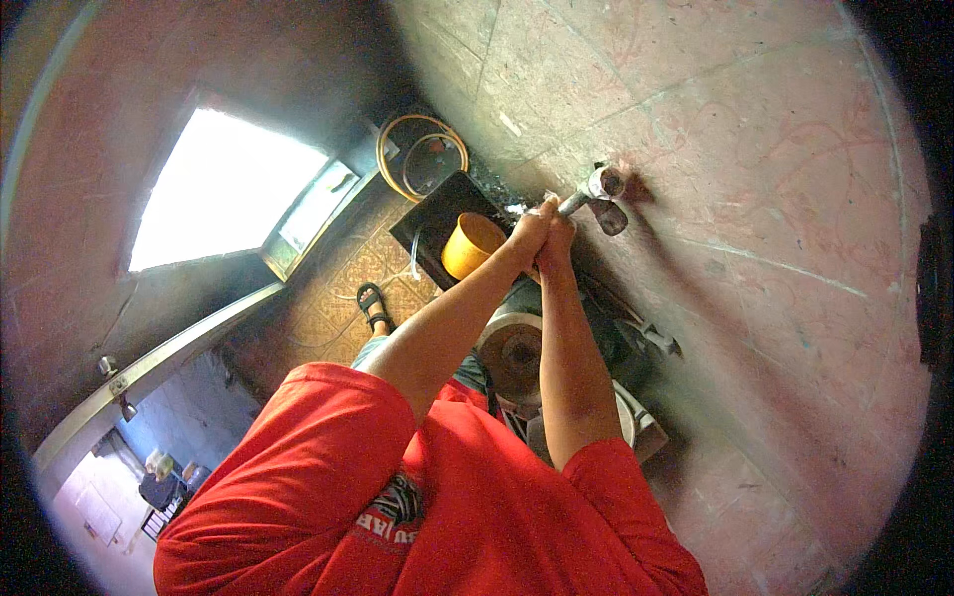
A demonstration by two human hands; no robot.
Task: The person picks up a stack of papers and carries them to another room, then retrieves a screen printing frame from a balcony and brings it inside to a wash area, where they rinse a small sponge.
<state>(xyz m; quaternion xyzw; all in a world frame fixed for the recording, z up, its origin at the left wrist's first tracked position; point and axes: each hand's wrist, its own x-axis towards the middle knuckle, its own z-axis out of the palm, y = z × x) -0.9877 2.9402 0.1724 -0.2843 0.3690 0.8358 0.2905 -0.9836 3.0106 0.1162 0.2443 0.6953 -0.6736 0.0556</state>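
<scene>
My left hand (532, 230) and my right hand (556, 241) are together, one against the other, at the end of a metal wall tap (604, 183). The tap's short pipe sticks out from the wall toward them. Both hands look closed, with the fingers curled in and mostly hidden. A small whitish patch shows at the fingertips; whether it is water or lather I cannot tell. Just below and left of my hands, a yellow-orange tub (472, 246) stands on a dark box-like surface (422, 233).
Round orange-rimmed basins (421, 154) lean in the far corner. Below my forearms are a round pale vessel (514, 355) and a second wall fitting (658, 339). A bright window (224, 189) is at left, above patterned floor tiles (328, 308). My sandalled foot (374, 310) stands there.
</scene>
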